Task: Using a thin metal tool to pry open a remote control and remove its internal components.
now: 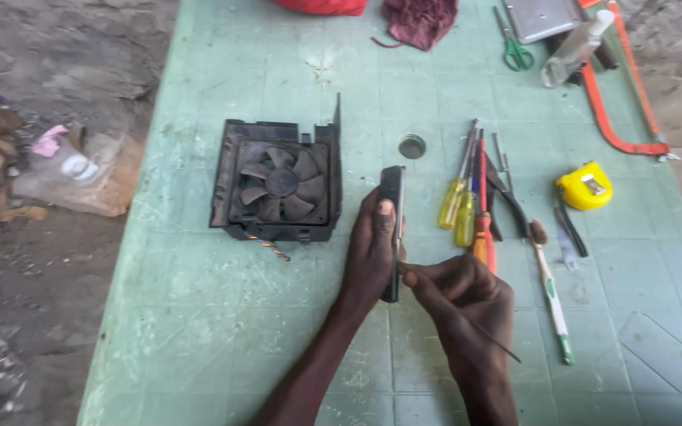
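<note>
A slim black rectangular phone (391,229) stands on its long edge near the middle of the pale green gridded tabletop (199,315), turned so that mostly its thin side shows, with a lighter metal strip running along that side. The left hand (369,252) clamps it, fingers wrapped round the far face and the thumb pressed flat on the upper part of the near edge. The right hand (463,304) sits just beside it toward the near edge of the tabletop, fingers pinched together on a thin dark metal pick (483,335), whose tip meets the phone's side low down while its tail sticks out past the knuckles.

Left of the phone, toward the left edge, lies a black square plastic fan housing (278,181) with curved blades and a striped wire at its front. Right of the hands lies a row of yellow- and orange-handled screwdrivers (463,205), then a white and green toothbrush (550,288) and a yellow tape measure (586,186). At the far right corner lie green-handled scissors (515,49) and an orange hacksaw frame (621,102).
</note>
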